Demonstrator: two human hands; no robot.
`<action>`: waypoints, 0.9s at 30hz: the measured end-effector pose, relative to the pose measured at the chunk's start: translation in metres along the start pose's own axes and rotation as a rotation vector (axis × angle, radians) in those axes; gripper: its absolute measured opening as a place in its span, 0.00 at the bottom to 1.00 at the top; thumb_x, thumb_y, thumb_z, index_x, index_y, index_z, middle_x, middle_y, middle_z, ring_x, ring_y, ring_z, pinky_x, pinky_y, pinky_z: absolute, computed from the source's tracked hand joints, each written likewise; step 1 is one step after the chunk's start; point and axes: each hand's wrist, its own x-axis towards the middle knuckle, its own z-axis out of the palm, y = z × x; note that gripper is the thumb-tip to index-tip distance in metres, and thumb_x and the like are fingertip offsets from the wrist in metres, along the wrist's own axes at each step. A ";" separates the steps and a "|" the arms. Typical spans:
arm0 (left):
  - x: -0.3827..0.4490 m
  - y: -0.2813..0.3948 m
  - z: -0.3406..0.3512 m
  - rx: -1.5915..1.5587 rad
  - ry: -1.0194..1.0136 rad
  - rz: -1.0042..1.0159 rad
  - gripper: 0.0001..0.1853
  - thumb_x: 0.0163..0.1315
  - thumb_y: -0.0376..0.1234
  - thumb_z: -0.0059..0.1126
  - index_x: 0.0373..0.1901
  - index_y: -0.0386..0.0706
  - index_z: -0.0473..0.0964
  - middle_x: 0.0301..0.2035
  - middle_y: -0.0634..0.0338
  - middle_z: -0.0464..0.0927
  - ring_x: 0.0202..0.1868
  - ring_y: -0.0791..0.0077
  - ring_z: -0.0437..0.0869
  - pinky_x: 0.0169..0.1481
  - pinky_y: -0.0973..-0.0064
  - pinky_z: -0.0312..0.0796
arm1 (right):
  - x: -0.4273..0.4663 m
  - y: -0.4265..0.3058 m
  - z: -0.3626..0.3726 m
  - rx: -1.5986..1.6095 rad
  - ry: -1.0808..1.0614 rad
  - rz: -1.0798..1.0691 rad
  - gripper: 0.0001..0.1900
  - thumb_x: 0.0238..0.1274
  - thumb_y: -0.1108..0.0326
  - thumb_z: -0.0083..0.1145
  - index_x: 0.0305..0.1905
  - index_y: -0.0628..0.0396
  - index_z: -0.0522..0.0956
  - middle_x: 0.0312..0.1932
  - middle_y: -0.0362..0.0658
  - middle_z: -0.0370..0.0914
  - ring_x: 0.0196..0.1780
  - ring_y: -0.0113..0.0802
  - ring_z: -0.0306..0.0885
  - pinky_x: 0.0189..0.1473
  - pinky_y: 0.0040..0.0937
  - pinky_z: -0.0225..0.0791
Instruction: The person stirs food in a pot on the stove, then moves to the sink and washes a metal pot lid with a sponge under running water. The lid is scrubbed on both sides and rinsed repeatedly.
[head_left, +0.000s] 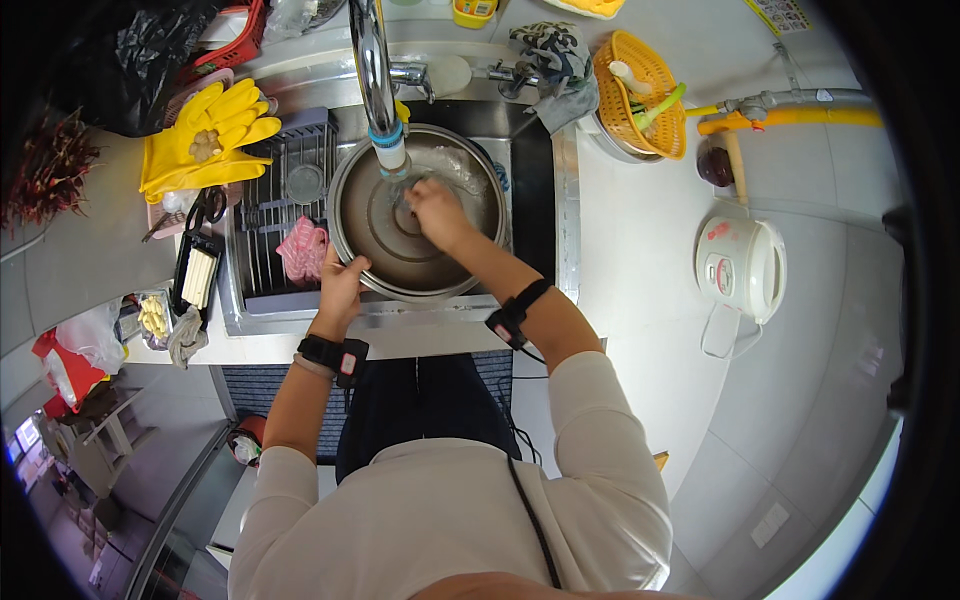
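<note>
A large round stainless steel basin (390, 259) rests over the sink, under the chrome faucet (373, 75) with its blue-ringed spout. My left hand (343, 283) grips the basin's lower left rim, thumb on top. Inside the basin, just below the spout, is my right hand (437, 214), its fingers curled; whether they hold something small cannot be told. Water appears to run beside the fingertips. A pink mesh cloth (304, 251) lies left of the basin on the grey dish rack (289, 302).
Yellow rubber gloves (225, 120) and black-handled scissors (204, 212) lie left of the sink (568, 225). To the right are a yellow plastic basket (645, 71) with a green-stalked vegetable and a white rice cooker (739, 268). A grey cloth (559, 67) hangs over a tap behind.
</note>
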 end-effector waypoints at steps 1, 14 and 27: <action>-0.003 0.001 0.001 -0.019 -0.001 -0.009 0.25 0.54 0.16 0.49 0.55 0.42 0.70 0.40 0.62 0.79 0.36 0.75 0.82 0.34 0.74 0.81 | -0.009 -0.015 -0.007 0.001 -0.076 -0.006 0.18 0.60 0.73 0.50 0.55 0.57 0.77 0.47 0.45 0.72 0.54 0.42 0.69 0.55 0.36 0.69; -0.005 -0.003 -0.001 -0.007 -0.012 0.010 0.26 0.55 0.17 0.49 0.56 0.43 0.69 0.40 0.62 0.79 0.36 0.76 0.82 0.33 0.75 0.80 | -0.011 0.021 0.000 -0.206 0.002 0.165 0.12 0.68 0.62 0.47 0.44 0.55 0.80 0.43 0.45 0.72 0.51 0.41 0.70 0.52 0.40 0.67; 0.011 0.003 -0.002 -0.044 0.040 0.060 0.23 0.54 0.16 0.49 0.51 0.43 0.71 0.34 0.64 0.77 0.31 0.78 0.82 0.28 0.78 0.81 | -0.036 -0.040 -0.032 0.073 -0.108 0.082 0.11 0.60 0.73 0.52 0.45 0.55 0.82 0.40 0.44 0.72 0.51 0.40 0.70 0.50 0.39 0.65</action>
